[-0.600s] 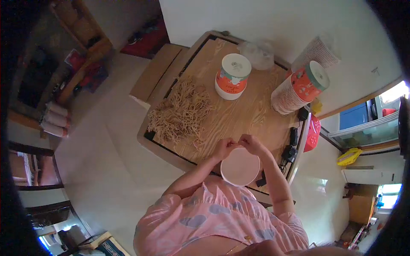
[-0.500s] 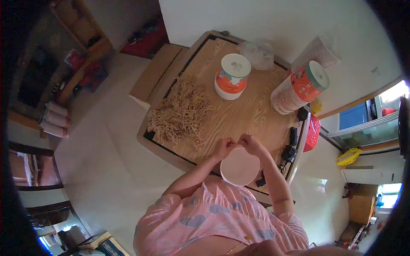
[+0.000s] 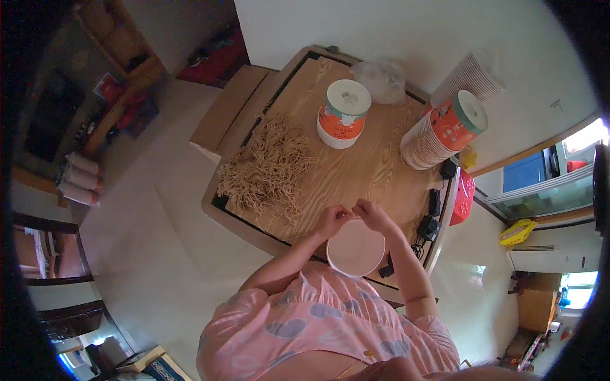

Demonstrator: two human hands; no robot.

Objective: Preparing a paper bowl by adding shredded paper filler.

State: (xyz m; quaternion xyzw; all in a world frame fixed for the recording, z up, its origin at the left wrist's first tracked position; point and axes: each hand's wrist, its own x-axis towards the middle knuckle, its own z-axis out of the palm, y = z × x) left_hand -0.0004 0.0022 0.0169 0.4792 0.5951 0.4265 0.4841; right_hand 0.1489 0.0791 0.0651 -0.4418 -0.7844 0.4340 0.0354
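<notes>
A white paper bucket (image 3: 356, 251) is at the table's near edge, close against my body, its round opening facing up. At its far rim my left hand (image 3: 333, 221) is closed in a pinch, on the left side. My right hand (image 3: 373, 216) pinches right beside it, its fingertips almost touching the left ones. What lies between the fingertips is too small to make out. Farther left on the table lies a loose heap of tan twisted cords (image 3: 270, 168). Beyond my hands stands an upside-down stack of orange, green and white paper buckets (image 3: 343, 117).
A tall, leaning stack of paper buckets (image 3: 438, 133) stands at the right, with another pale stack (image 3: 469, 79) behind it. Black power adapters (image 3: 430, 227) line the wooden table's (image 3: 356, 184) right edge. A clear plastic bag (image 3: 383, 79) lies at the back; a cardboard box (image 3: 232, 108) adjoins the left side.
The hands stay at the bucket's rim, with only a slight shift of the fingers. The whole view has moved a little; nothing else has visibly changed.
</notes>
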